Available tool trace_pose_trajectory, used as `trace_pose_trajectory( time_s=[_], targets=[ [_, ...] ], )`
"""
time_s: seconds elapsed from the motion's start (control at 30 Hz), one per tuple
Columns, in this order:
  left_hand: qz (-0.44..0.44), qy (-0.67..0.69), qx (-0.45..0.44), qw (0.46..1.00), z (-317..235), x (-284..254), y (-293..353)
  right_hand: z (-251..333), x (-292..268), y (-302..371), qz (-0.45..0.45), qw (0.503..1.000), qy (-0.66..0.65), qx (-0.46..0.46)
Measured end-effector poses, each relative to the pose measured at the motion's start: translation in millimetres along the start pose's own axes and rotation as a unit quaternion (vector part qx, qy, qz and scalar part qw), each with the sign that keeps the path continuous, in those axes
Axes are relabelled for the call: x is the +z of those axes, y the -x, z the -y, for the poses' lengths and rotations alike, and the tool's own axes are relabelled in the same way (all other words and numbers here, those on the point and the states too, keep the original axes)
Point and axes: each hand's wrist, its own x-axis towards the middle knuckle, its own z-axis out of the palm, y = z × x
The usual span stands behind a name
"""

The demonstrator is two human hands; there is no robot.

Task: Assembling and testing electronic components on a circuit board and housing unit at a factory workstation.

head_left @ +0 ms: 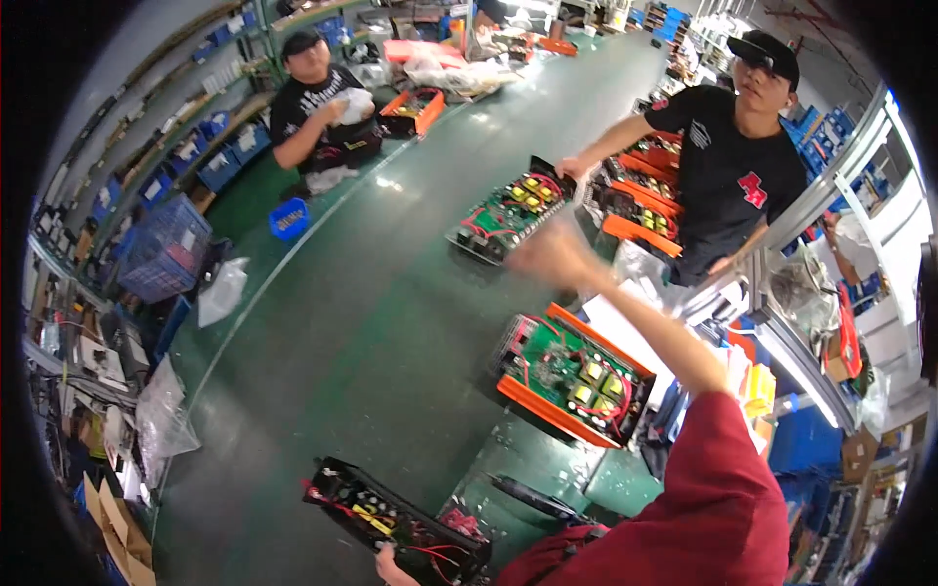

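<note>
My right hand [552, 256] is blurred in mid-air over the green conveyor belt [371, 332], fingers spread and holding nothing, at the end of a red sleeve. It hovers just in front of an open electronics unit with a green circuit board [508, 210]. A second unit with an orange frame [572, 376] lies below my forearm. At the bottom edge my left hand [388, 565] grips the near edge of a black electronics unit [401, 518] with red wires. Most of that hand is cut off by the picture's edge.
A co-worker in a black shirt and cap [733, 166] stands at the right, one hand [575, 167] on the far unit. Another person [318, 112] sits at the far left holding something white. Blue crates [161, 249], a blue bin [288, 220] and plastic bags [223, 290] line the left side.
</note>
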Motion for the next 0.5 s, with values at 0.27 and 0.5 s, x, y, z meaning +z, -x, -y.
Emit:
trace_pose_trajectory(
  time_s=[0.27,0.5],
  targets=[
    [0.021,0.291,-0.241,0.925,-134,70,29,140,147,227,0.408,0.842,-0.344,-0.075],
    [0.078,0.367,-0.186,0.908,-123,78,20,153,116,251,0.401,0.735,-0.541,0.074]
  ],
)
